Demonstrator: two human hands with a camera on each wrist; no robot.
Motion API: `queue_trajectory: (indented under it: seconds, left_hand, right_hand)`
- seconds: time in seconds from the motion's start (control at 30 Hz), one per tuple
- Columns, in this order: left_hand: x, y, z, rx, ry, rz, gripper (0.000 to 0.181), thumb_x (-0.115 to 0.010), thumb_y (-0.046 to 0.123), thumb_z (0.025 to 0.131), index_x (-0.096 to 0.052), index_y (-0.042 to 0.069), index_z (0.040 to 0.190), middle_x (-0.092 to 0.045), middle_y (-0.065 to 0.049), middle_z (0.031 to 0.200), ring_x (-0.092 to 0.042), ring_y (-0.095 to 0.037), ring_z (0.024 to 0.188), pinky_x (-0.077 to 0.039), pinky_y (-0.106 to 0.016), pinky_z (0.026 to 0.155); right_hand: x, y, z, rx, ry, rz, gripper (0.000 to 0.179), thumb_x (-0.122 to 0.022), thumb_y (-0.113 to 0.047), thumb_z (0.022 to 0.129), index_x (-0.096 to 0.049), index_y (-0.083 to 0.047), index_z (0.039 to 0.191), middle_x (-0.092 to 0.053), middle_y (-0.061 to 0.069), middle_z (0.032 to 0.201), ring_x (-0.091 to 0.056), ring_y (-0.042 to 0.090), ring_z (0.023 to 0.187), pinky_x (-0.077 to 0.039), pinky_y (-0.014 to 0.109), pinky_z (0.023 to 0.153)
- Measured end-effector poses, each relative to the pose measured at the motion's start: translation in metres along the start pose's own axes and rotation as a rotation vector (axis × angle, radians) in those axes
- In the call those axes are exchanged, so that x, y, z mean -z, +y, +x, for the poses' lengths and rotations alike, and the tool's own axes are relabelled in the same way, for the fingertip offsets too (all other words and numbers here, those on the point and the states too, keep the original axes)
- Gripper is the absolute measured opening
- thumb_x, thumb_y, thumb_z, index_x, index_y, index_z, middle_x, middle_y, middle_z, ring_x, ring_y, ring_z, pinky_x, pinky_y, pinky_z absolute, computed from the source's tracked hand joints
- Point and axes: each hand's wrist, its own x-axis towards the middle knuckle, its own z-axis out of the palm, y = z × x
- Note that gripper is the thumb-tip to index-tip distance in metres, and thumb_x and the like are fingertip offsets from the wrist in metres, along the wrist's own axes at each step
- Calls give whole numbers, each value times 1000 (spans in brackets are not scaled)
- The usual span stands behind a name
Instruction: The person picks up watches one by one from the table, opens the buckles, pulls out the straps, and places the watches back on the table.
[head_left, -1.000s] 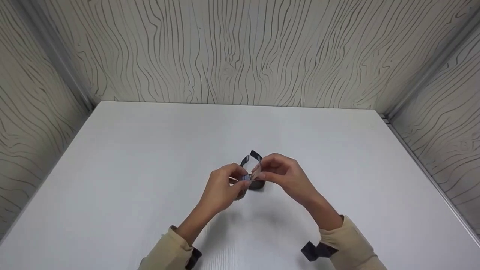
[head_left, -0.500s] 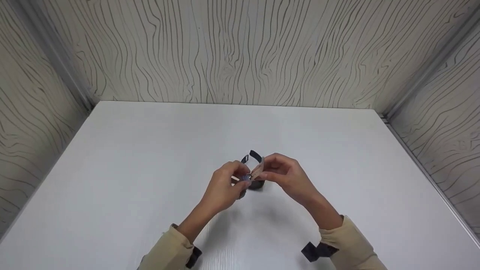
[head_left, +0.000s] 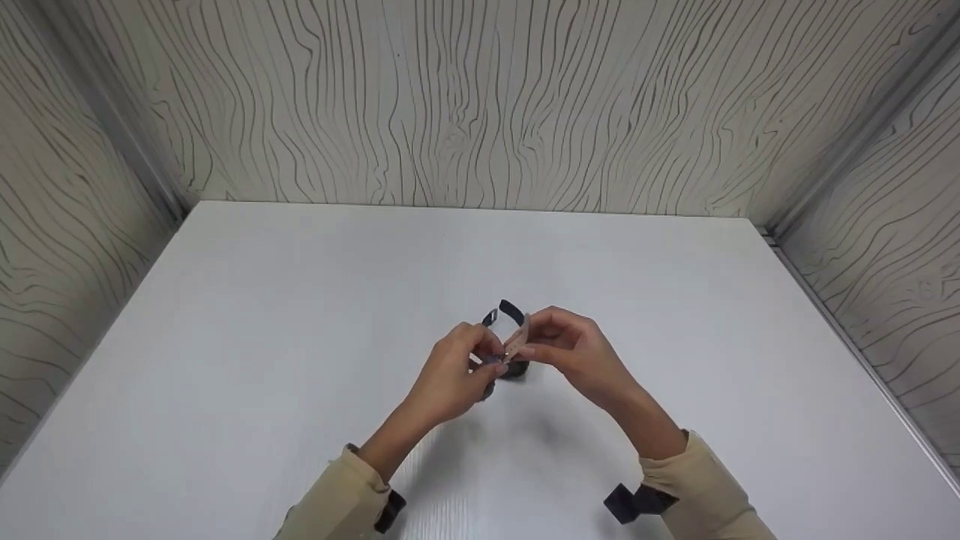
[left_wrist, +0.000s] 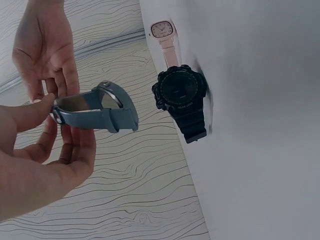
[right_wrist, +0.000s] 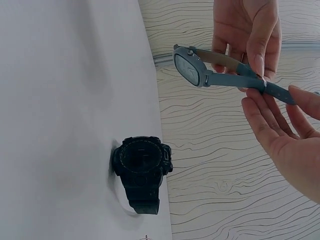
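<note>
A blue-grey wristwatch [right_wrist: 189, 69] with a tan strap lining is held up between both hands, its strap looped. My left hand [head_left: 450, 367] pinches the strap at the buckle [left_wrist: 57, 117] between thumb and fingers. The pointed strap end [right_wrist: 280, 94] runs past the buckle, and my right hand [head_left: 577, 352] grips it by the tip. In the left wrist view the fingers partly cover the buckle. Behind the hands, a black digital watch [right_wrist: 141, 156] lies on the white table.
Beside the black watch sits a pink square-faced watch [left_wrist: 162, 30] with its strap in line. The white table [head_left: 300, 300] meets wood-grain panels [head_left: 450, 105] at the back and sides. Dark wrist cameras [head_left: 636, 502] sit at the sleeves.
My left hand has shifted slightly right, closer to the right hand. The strap end in my right hand has turned to show more of its pale inner side. The right arm stays in place.
</note>
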Motion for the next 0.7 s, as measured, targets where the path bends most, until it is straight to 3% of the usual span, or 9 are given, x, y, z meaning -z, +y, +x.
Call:
queue_trajectory:
  seconds: [0.23, 0.47, 0.7]
  left_hand:
    - [2, -2, 1, 34, -58, -104, 9, -61, 5, 86, -52, 5, 87, -49, -5, 89, -55, -16, 74, -49, -23, 59]
    - [3, -7, 0, 72, -28, -180, 6, -60, 9, 88, -54, 7, 89, -57, -3, 89, -59, -17, 81, -52, -27, 68]
    - [2, -14, -2, 35, -28, -89, 21, -69, 4, 79, -57, 5, 97, -61, -2, 90, -60, -16, 87, -50, -26, 75]
  right_hand:
    - [-1, -1, 0, -14, 3, -19, 21, -60, 0, 85, -53, 11, 102, -60, 20, 96, -63, 26, 90, -51, 36, 81]
    - [0, -2, 0, -28, 32, -26, 22, -62, -1, 84, -54, 10, 102, -60, 17, 94, -63, 25, 88, -51, 36, 80]
    - [1, -1, 0, -35, 32, -15, 21, -62, -2, 85, -54, 7, 102, -60, 17, 94, -62, 27, 86, -51, 37, 79]
